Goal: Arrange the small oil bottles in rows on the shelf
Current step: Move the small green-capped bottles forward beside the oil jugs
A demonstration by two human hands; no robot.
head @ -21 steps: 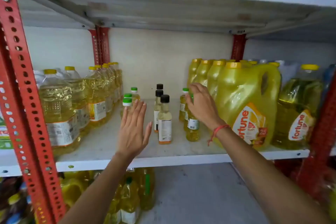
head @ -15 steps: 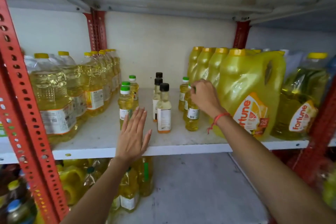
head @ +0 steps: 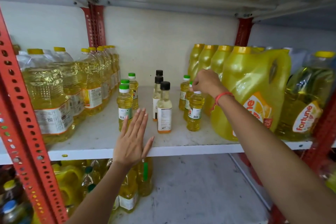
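Note:
Small oil bottles stand in three short rows on the white shelf (head: 94, 132). On the left are three green-capped yellow bottles (head: 124, 107). The middle row holds three black-capped pale bottles (head: 164, 112). On the right are three more yellow bottles, and my right hand (head: 206, 82) pinches the cap of the front one (head: 195, 112). My left hand (head: 131, 138) is flat with fingers apart, hovering at the shelf's front edge just before the left front bottle, holding nothing.
Large clear oil bottles (head: 49, 96) fill the shelf's left side. Big yellow Fortune jugs (head: 251, 92) crowd the right, close behind my right wrist. Red perforated uprights (head: 20, 114) frame the rack. More bottles (head: 127, 192) stand on the floor below.
My right hand has closed down onto the cap of the front right bottle. My left hand has drifted slightly back toward the shelf edge. The camera has tilted lower.

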